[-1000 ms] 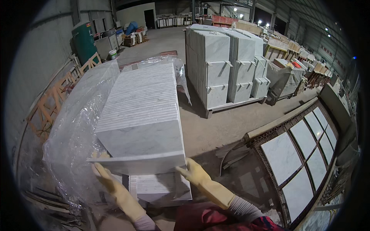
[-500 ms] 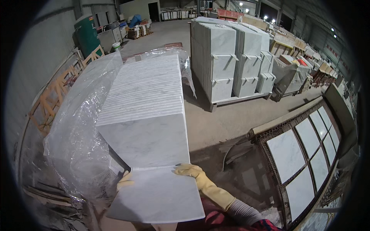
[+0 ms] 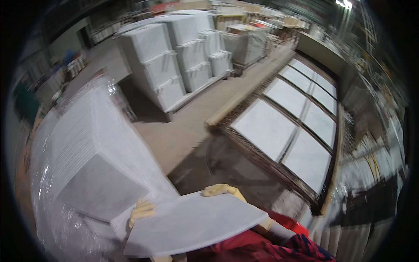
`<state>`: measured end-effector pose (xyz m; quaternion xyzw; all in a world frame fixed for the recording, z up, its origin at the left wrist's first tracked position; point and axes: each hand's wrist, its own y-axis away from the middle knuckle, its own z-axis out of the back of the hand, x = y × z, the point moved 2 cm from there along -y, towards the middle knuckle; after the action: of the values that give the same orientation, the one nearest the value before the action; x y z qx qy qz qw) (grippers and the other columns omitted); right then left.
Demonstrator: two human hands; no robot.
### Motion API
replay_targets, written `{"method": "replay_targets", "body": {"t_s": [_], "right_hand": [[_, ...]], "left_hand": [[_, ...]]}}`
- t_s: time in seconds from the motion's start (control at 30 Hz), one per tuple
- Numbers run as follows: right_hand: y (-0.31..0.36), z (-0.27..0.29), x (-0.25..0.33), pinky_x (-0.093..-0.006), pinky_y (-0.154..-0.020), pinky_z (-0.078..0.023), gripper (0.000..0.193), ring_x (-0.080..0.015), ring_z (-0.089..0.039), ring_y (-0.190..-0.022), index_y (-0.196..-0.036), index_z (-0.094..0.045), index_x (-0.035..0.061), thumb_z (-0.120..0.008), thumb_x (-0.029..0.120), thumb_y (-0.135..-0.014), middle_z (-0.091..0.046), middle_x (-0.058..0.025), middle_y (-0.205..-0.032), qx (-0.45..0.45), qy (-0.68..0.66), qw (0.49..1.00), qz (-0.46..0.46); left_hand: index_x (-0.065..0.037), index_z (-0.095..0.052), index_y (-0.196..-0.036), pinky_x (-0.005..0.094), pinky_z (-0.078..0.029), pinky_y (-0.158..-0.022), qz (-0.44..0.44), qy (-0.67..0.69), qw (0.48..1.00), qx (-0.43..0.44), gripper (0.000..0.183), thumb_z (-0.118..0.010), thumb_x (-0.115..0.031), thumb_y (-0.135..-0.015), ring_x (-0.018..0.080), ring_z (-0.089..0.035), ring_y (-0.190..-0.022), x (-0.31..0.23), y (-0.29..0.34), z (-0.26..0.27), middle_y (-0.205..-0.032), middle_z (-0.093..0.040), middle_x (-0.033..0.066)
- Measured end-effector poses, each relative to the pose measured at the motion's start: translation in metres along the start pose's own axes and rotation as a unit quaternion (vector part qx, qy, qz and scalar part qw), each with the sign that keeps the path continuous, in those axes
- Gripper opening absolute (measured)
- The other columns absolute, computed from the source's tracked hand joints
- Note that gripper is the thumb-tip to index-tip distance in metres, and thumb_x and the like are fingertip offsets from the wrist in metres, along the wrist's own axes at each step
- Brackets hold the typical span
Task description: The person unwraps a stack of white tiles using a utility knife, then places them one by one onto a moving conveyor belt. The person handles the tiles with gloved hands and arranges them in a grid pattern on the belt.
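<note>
A pale grey-white stone slab (image 3: pixel 192 225) is held tilted in front of my body, in both hands. My left hand (image 3: pixel 141 211), in a yellow rubber glove, grips its left edge with the fingers over the top. My right hand (image 3: pixel 223 191), gloved the same way, is curled over the far edge; the slab hides its thumb. Just beyond my left hand stands a long row of similar slabs (image 3: pixel 102 187), packed face to face on edge. Motion blurs the view somewhat.
To the right, a dark roller conveyor (image 3: pixel 214 124) carries several white slabs (image 3: pixel 266 129) laid flat. Clear plastic wrap (image 3: pixel 43 205) hangs along the left of the slab row. Farther off, slab stacks stand on a metal rack (image 3: pixel 192 102), with a wrapped crate (image 3: pixel 251 46) beside them.
My view has swung right toward the conveyor. The slab has come away from the front of the row and turned rightward, with both hands still on it.
</note>
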<state>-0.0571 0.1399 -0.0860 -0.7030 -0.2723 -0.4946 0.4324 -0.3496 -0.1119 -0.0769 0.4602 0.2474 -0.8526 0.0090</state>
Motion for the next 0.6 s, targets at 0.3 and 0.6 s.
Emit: {"method": "replay_targets", "body": {"t_s": [0.3, 0.6], "right_hand": [[0.168, 0.104, -0.041, -0.0422, -0.093, -0.05, 0.023, -0.0294, -0.064, -0.104, -0.11, -0.066, -0.0039, -0.055, 0.001, -0.09, -0.07, -0.0202, -0.106, -0.592, -0.162, 0.755, -0.232], [0.268, 0.105, -0.006, -0.0307, -0.044, -0.033, 0.039, -0.0145, -0.042, -0.048, -0.1, -0.06, -0.0008, -0.036, -0.01, -0.07, -0.047, -0.0026, -0.064, -0.765, -0.18, 0.59, -0.187]], "left_hand": [[0.002, -0.065, -0.098, 0.0278, -0.043, -0.064, 0.413, 0.097, 0.906, -0.01, 0.034, -0.061, 0.004, -0.065, 0.0186, -0.055, -0.069, 0.01, -0.117, -0.201, -0.082, -0.063, 0.0073], [-0.01, -0.064, -0.082, 0.0365, -0.046, -0.049, 0.529, 0.141, 0.806, 0.227, 0.024, -0.068, 0.007, -0.066, 0.0204, -0.05, -0.049, 0.035, -0.159, -0.364, -0.072, -0.06, 0.0089]]}}
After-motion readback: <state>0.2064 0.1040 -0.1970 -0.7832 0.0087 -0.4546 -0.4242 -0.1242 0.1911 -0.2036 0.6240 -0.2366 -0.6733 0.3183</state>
